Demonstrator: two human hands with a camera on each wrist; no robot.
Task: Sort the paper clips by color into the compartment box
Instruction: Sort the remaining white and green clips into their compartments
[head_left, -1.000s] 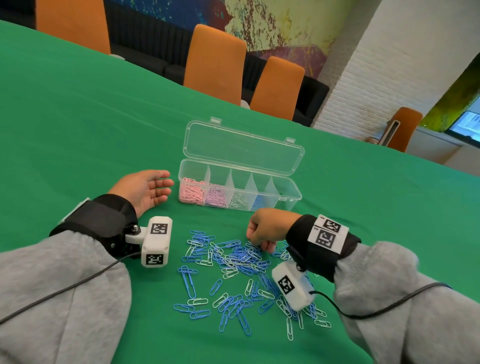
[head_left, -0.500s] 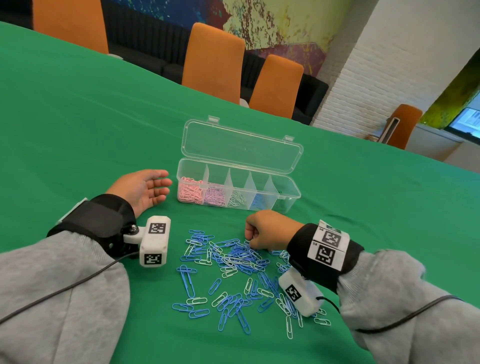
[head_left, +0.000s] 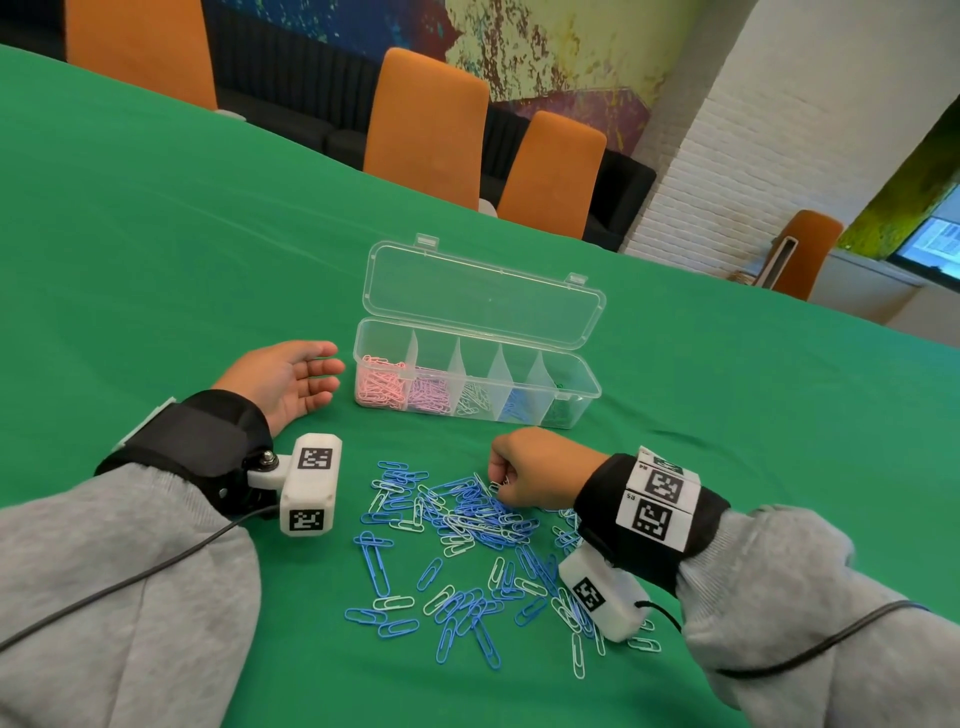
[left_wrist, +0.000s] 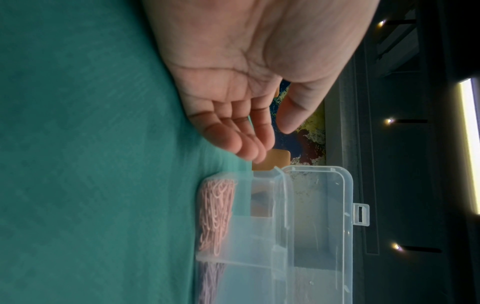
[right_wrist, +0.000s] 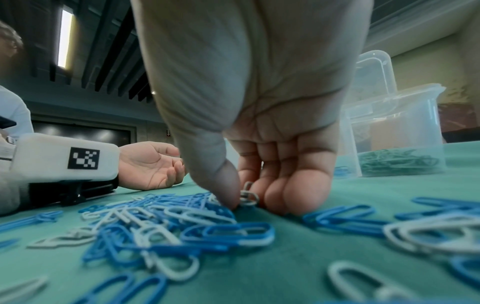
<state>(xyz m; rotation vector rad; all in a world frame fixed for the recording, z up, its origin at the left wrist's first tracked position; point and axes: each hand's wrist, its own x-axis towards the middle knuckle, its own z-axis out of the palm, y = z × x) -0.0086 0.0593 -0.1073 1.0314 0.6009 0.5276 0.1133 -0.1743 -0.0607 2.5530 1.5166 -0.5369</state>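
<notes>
Two hands, right (right_wrist: 259, 127) pinching white wire clip (right_wrist: 248, 196), left (head_left: 283, 382) relaxed, palm up.

Place: you're in a meeting rm/office lounge.
Evidence: big green table (head_left: 208, 218), orange chairs (head_left: 426, 119), mural wall (head_left: 561, 47), ceiling spots.

A clear plastic compartment box (head_left: 582, 382) sits near the middle of the green table, its lid (head_left: 483, 296) folded open toward the far edge. Five compartments hold pink, lilac, white, blue and green paper clips. A loose scatter of blue and white paper clips (head_left: 467, 540) lies nearer the front edge.
</notes>
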